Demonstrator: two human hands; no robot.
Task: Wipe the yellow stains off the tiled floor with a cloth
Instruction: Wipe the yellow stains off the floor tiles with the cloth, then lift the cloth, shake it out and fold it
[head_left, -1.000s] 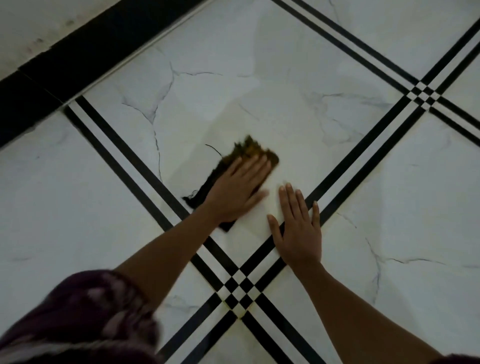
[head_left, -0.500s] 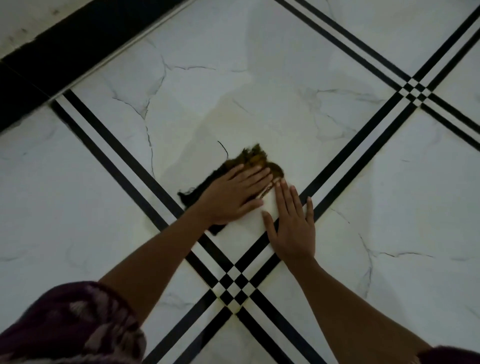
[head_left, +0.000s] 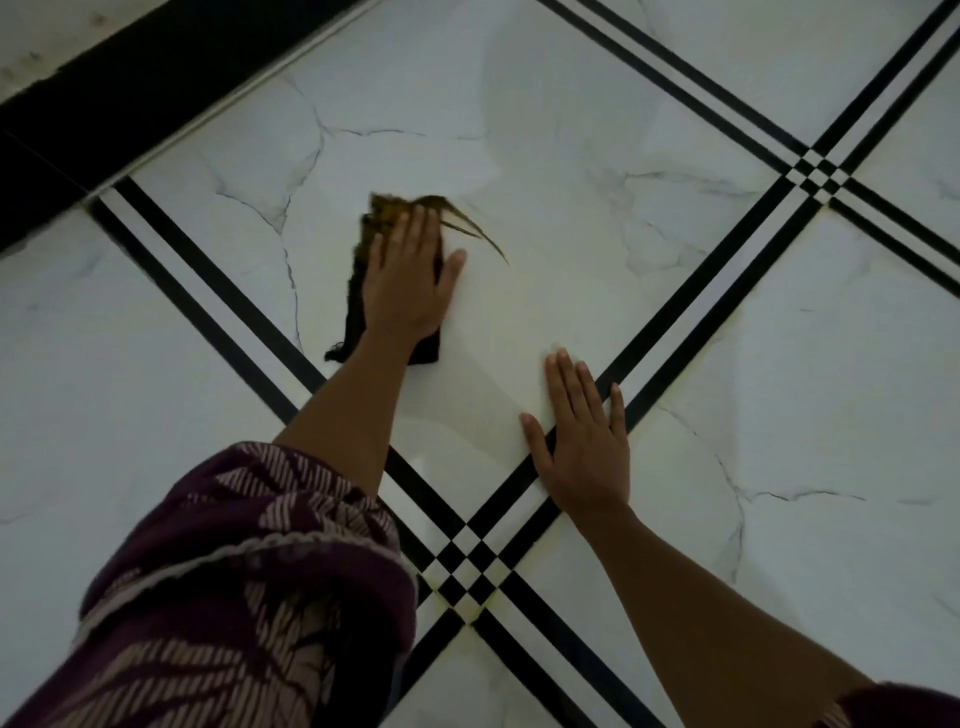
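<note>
A dark cloth (head_left: 358, 291) with a yellow-stained, frayed far end lies on the white marble-patterned tile (head_left: 571, 171). My left hand (head_left: 408, 275) presses flat on it with straight fingers. Loose threads trail from the cloth to the right of my fingertips. My right hand (head_left: 584, 441) rests flat on the floor, fingers straight, at the near right edge of the same tile, apart from the cloth. A faint yellowish film (head_left: 524, 306) shows on the tile between the two hands.
Black double stripes (head_left: 691, 317) border the tiles and cross in a checkered joint (head_left: 467, 566) near me. A black skirting band (head_left: 130, 88) runs along the far left. My patterned purple sleeve (head_left: 234, 597) fills the lower left.
My left hand has slid the cloth away from my right hand, farther up and left on the tile, and turned it lengthwise. My right hand stays planted on the floor.
</note>
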